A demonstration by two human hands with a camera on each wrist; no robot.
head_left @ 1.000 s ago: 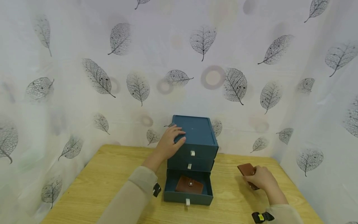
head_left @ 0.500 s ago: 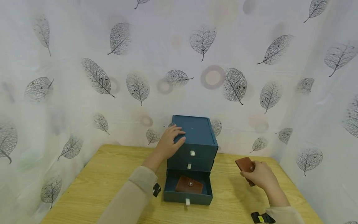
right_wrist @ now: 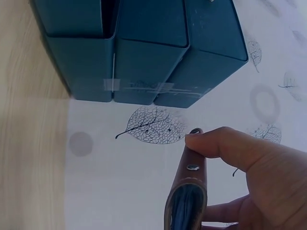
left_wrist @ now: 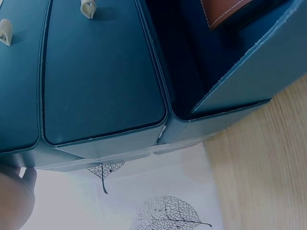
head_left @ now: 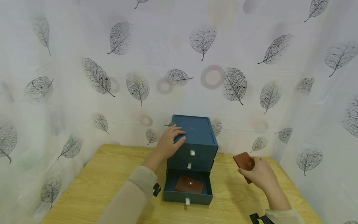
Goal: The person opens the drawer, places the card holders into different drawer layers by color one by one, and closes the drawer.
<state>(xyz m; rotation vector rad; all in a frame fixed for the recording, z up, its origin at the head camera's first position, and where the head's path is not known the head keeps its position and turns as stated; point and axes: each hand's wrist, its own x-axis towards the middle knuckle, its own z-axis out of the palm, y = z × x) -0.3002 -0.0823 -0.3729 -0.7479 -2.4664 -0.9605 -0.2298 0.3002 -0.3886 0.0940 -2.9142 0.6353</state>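
My left hand (head_left: 167, 143) rests on the top left edge of a dark blue cabinet (head_left: 195, 129) with three stacked drawers, its fingers lying loosely over the edge. The bottom drawer (head_left: 179, 196) is pulled out, and a brown leather card wallet (head_left: 181, 185) with a metal snap lies inside it. Off to the cabinet's right, above the table, my right hand (head_left: 264, 175) pinches a second brown card wallet (head_left: 242, 160) between thumb and fingers. In the right wrist view this held wallet (right_wrist: 192, 167) appears edge-on, showing its snap and clear sleeves inside.
The cabinet stands on a light wood table (head_left: 117, 183), near its back edge. Behind the table hangs a pale curtain (head_left: 173, 102) printed with dark leaves. The upper two drawers are closed, each with a small pale pull tab (head_left: 192, 152).
My right hand has lifted the held card wallet and moved it slightly left and farther from me. My left hand, the cabinet and the wallet in the drawer have stayed put.
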